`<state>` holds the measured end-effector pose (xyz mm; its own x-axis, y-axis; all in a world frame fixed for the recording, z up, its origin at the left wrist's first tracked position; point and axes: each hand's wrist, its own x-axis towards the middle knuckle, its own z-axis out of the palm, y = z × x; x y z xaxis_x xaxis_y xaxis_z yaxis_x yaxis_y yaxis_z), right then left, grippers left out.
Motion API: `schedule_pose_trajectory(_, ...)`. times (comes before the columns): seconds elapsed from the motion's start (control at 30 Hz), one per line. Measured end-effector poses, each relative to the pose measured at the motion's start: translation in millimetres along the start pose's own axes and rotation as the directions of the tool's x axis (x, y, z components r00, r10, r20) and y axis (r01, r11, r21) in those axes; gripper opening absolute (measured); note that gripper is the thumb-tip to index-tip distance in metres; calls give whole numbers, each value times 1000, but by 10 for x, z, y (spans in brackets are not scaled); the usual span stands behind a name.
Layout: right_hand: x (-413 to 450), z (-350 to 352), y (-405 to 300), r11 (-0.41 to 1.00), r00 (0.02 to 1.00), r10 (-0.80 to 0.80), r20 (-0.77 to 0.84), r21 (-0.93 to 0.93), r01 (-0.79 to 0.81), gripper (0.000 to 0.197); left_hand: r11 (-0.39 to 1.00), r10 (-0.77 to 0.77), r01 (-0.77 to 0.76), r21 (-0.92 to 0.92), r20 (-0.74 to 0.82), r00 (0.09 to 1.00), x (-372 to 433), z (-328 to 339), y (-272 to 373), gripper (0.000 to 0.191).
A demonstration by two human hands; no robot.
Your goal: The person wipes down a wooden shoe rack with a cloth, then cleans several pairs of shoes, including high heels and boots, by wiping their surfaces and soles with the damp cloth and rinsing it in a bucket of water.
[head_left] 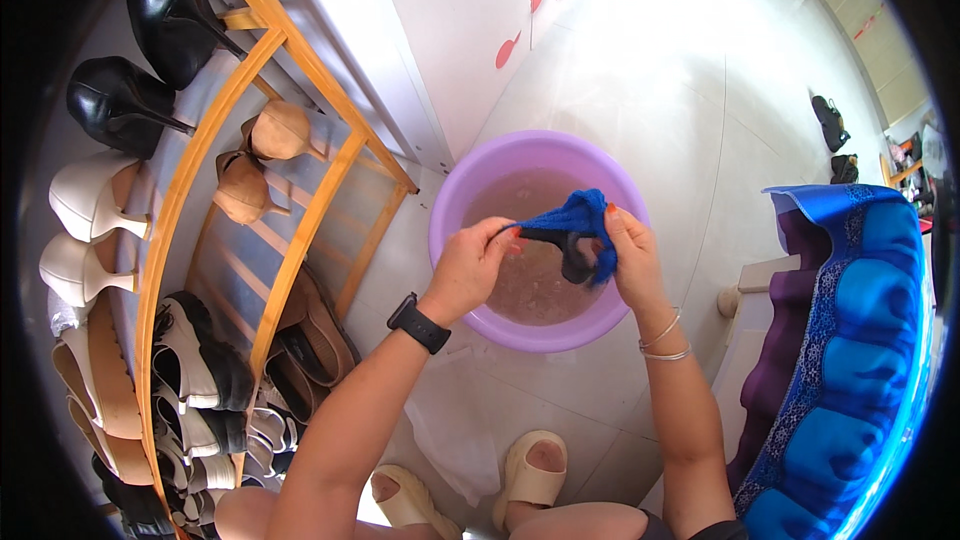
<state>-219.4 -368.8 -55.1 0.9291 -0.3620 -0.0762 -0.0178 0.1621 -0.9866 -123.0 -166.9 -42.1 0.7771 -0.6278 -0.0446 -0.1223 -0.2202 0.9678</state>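
Note:
A blue cloth is stretched between my two hands above a purple plastic basin. My left hand pinches its narrow end, together with one end of a dark, shiny item. On the other side my right hand grips the bunched end of the cloth, thumb uppermost. The dark item sits below and against the cloth and curves into a loop at the right. Its exact kind cannot be told. Cloudy brownish water stands in the basin beneath them.
A wooden shoe rack with several pairs of shoes rises on the left. To the right is a bench-like seat under a blue quilted cover. Black shoes lie on the tiled floor farther off. A whitish sheet lies near my slippers.

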Motion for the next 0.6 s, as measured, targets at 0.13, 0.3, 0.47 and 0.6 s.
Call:
schedule_pose_trajectory(0.13, -42, -125, -325, 874, 938, 94, 334, 423, -238, 34, 989, -15, -7, -150, -141, 990, 77, -142, 145, 16)
schedule_pose_trajectory(0.3, -60, -44, -588, 984, 946, 172, 276, -86, -154, 43, 895, 13, -63, -442, -114, 993, 103, -130, 479, 17)
schedule_pose_trajectory(0.47, 15, 99, -469, 974, 865, 212, 455, -173, -147, 41, 461, -131, 100, -882, 44, 990, 163, -78, 500, 18)
schedule_pose_trajectory(0.6, -80, 197, -206, 891, 936, 197, 293, 345, -295, 36, 773, 88, -112, -625, -68, 994, 78, 74, 730, 25)
